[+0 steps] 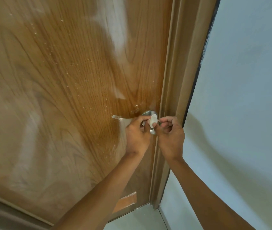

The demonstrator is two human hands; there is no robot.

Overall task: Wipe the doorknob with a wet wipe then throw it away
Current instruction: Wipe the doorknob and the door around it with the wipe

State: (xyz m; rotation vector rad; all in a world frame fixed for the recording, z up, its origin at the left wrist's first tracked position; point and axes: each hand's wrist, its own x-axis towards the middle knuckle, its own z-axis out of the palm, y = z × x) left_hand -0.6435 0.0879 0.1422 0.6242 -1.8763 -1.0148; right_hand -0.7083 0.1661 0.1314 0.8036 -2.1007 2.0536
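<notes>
A small white wet wipe (153,121) is pinched between both of my hands right in front of the silver doorknob (148,113). My left hand (136,135) grips the wipe's left side with thumb and fingers. My right hand (170,136) pinches its right side with the fingertips. Most of the doorknob is hidden behind the wipe and my fingers; only its upper round plate and a lower sliver show.
The wooden door (65,88) fills the left and centre, with white smears and specks on it. The brown door frame (181,80) runs down beside the knob. A pale wall (248,97) is to the right, and a light floor (140,218) lies below.
</notes>
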